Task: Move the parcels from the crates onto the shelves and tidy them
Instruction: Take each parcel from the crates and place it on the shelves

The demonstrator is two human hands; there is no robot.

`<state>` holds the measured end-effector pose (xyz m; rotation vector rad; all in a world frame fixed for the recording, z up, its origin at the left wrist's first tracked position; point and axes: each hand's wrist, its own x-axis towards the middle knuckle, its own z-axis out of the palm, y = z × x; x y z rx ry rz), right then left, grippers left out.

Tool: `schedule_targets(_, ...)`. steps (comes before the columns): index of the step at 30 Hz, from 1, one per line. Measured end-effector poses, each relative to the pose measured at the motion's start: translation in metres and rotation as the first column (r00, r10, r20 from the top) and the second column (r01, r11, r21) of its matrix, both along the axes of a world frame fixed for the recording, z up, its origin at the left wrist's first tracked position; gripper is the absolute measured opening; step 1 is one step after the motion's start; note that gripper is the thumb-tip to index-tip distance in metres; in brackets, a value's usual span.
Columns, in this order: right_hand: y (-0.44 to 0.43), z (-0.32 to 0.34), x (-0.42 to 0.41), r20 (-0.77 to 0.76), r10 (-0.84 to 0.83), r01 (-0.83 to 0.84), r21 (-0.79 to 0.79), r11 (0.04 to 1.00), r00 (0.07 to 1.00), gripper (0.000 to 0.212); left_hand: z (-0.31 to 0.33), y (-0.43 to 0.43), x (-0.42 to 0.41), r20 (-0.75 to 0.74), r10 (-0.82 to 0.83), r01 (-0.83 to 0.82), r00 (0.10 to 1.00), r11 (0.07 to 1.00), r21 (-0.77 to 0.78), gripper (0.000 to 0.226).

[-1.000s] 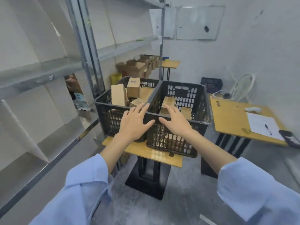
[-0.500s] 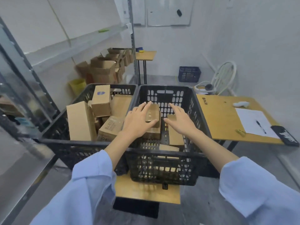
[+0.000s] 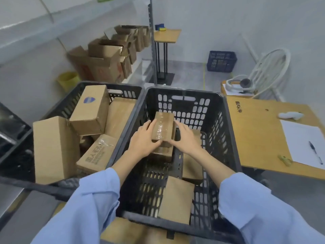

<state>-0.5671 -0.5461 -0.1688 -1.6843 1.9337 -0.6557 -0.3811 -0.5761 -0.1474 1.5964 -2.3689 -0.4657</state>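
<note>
A box (image 3: 89,110) in the left crate (image 3: 70,101) has a blue badge with tiny white writing, too small to read. A flat box (image 3: 98,154) below it shows big dark Chinese letters, too blurred to read. The small parcel (image 3: 162,126) in the right crate (image 3: 219,120) has tape with a blurred line of print. The wooden surface (image 3: 255,131) has black Chinese marks near its edge.

Left crate (image 3: 70,101) and right crate (image 3: 193,106) stand side by side, touching; parcels (image 3: 91,110) piled in the former; taped parcel (image 3: 163,127) in the latter, atop another, between left hand (image 3: 143,140) and right hand (image 3: 186,138); desk (image 3: 260,134) just right, bearing paper (image 3: 304,138) and pen (image 3: 315,152); cartons (image 3: 105,59) behind left.
</note>
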Motion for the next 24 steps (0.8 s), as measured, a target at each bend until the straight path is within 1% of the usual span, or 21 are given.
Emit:
schedule_targets(4, -0.027, -0.031, -0.009, 0.021, 0.014, -0.015, 0.050, 0.999, 1.000, 0.094, -0.028, -0.017, -0.012, 0.036, 0.048, -0.051, 0.998, 0.995, 0.083, 0.093)
schedule_targets(8, -0.044, -0.055, -0.011, 0.061, 0.027, -0.032, 0.077, 0.996, 0.998, 0.099, -0.052, -0.029, -0.021, -0.004, 0.094, -0.092, 0.996, 0.980, 0.176, 0.095)
schedule_targets(12, -0.056, -0.072, -0.008, 0.058, 0.037, -0.043, 0.115, 0.992, 0.998, 0.106, -0.067, -0.041, -0.026, -0.051, 0.101, -0.088, 0.994, 0.972, 0.219, 0.100)
schedule_targets(16, -0.063, -0.087, -0.005, 0.075, 0.011, -0.021, 0.136, 0.990, 0.997, 0.118, -0.078, -0.052, -0.028, -0.148, 0.153, -0.110, 0.977, 0.958, 0.264, 0.103)
schedule_targets(19, -0.066, -0.094, -0.006, 0.107, -0.003, -0.011, 0.133, 0.991, 0.994, 0.124, -0.085, -0.056, -0.029, -0.192, 0.173, -0.116, 0.966, 0.955, 0.273, 0.108)
schedule_targets(22, -0.068, -0.097, -0.007, 0.144, 0.003, -0.021, 0.127, 0.992, 0.990, 0.121, -0.088, -0.057, -0.031, -0.290, 0.215, -0.120, 0.933, 0.942, 0.313, 0.107)
schedule_targets(24, -0.068, -0.094, -0.006, 0.173, 0.002, -0.023, 0.117, 0.993, 0.985, 0.117, -0.088, -0.057, -0.031, -0.357, 0.232, -0.117, 0.905, 0.942, 0.316, 0.100)
